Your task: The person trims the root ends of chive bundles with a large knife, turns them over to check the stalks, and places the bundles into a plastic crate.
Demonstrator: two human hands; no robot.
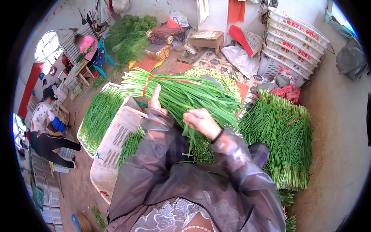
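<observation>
A large bundle of garlic chives [185, 91] lies across in front of me, its pale stem ends to the left and its green leaves to the right. An orange-red band [147, 86] circles it near the stems. My left hand [155, 101] supports the bundle from below, thumb up along its near side; its other fingers are mostly hidden. Below the leaves, my right hand [201, 121] is closed in a pinch on a few green chive leaves. Loose green leaves hang under that hand.
White crates [116, 145] with chives stand at my left. Banded chive bundles [276, 139] are stacked at my right, below tall nested white baskets [293, 42]. Trimmings [228, 83] litter the floor ahead near a wooden stool [206, 38]. Two people work at the far left.
</observation>
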